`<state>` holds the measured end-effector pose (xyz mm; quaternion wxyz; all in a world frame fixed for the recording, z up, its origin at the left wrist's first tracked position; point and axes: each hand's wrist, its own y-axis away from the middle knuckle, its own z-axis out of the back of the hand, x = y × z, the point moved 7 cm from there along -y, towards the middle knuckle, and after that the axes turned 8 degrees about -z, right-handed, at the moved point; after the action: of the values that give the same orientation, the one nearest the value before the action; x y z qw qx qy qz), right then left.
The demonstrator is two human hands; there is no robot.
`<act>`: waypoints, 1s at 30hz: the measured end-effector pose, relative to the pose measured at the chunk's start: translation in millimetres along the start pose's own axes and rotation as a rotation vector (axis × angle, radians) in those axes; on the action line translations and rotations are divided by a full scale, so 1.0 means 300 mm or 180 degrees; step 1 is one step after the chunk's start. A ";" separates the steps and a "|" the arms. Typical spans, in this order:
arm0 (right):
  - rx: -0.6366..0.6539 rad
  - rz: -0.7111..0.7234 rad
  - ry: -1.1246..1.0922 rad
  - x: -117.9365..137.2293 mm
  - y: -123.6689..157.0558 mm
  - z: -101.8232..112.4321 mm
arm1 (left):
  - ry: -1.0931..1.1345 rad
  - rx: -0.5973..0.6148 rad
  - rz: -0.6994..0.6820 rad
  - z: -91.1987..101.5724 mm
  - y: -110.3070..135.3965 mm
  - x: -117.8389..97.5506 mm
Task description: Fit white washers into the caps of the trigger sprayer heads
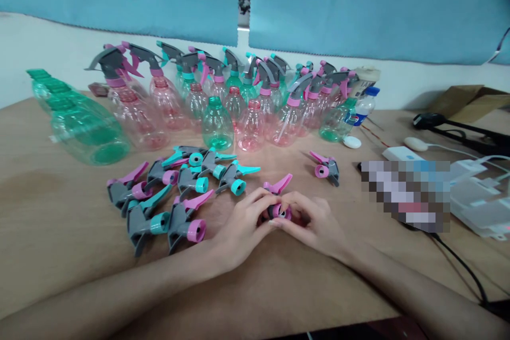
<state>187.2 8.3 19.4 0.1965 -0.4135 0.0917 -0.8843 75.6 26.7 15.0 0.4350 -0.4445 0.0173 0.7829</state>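
At the clock's centre, low over the desk (43,260), one pink-and-grey sprayer head (283,213) sits between the fingers. Left hand (247,220): fingers curled, thumb and fingertips pinching its left side. Right hand (316,220): fingers bent in from three o'clock, thumb at the pink collar's lower edge. The pink trigger stands up behind the knuckles. Collar faces the wearer; something pale shows inside, but the thumbs crowd it and I cannot say what.

Nearest out, nine to ten o'clock: loose heads (187,226), roughly eight, pink and teal mixed, lying on their sides, no bottle attached. Between one and two: a single loose head (327,170), pink, apart from the others.

Farther, ten-thirty to one: bottles with heads on (287,123), pink and green, bunched upright near the wall. Eleven: bare-necked bottles (218,130), green and pink, in front of these. Ten: more green bottles (90,138), also without heads.

Progress, judged: well along. A large share of bottles carry heads; several lack them, and the held head is on no bottle. Exact counts uncertain, back rows overlapping.
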 end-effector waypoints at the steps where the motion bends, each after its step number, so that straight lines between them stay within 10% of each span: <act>1: 0.0010 0.0027 0.0037 0.002 0.000 -0.002 | -0.0007 0.0015 0.0004 -0.001 0.000 0.001; 19: -0.0005 0.0411 0.0422 0.025 -0.002 -0.012 | -0.0080 0.0090 0.0039 -0.006 -0.005 0.001; 30: -0.0309 -0.0133 -0.0085 -0.034 0.015 0.017 | -0.0017 -0.0161 0.0037 0.017 -0.002 0.001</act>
<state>198.2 8.7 14.1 0.1588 -0.4362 0.1232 -0.8771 72.3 29.4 18.2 0.4192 -0.4531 -0.0011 0.7868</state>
